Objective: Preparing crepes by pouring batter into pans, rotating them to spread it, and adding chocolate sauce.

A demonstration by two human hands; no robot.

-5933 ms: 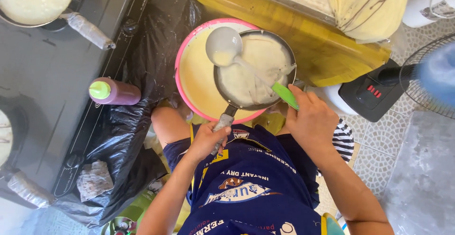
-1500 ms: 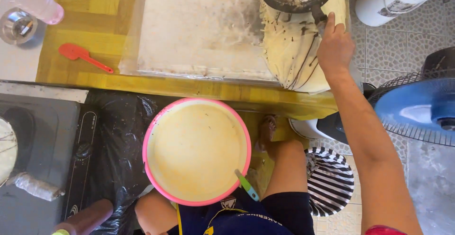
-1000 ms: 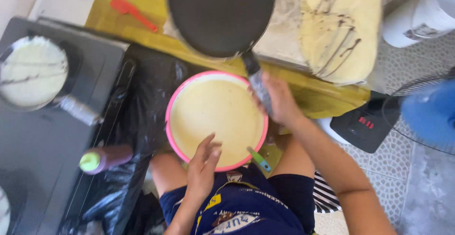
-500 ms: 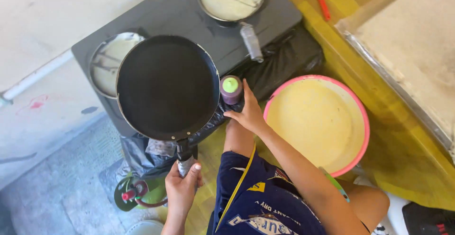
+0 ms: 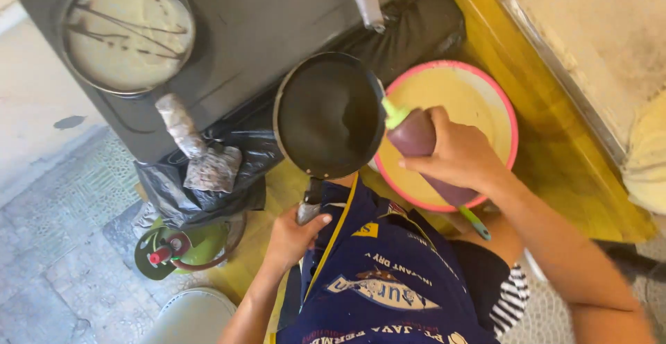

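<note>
Two hands are busy near the middle of the frame. The left hand, low and left of centre, is closed around the handle of a black frying pan, which is held up at a tilt just above it, its dark inside showing. The right hand, right of centre, grips a dark purple squeeze bottle with a green cap; the capped end points toward the pan's right rim and sits just beside it. Behind the bottle and hand lies a pink-rimmed bowl filled with pale batter, resting on the yellow bench. A green utensil handle pokes out from under the bowl's lower edge. In the upper left stands a grey stove, and on it a second pan holding a pale crepe streaked with dark lines; its foil-wrapped handle reaches down over a black plastic bag. Lower left, on the tiled floor, sits a green gas cylinder. At the far right edge, part of a pale stack of crepes shows.
</note>
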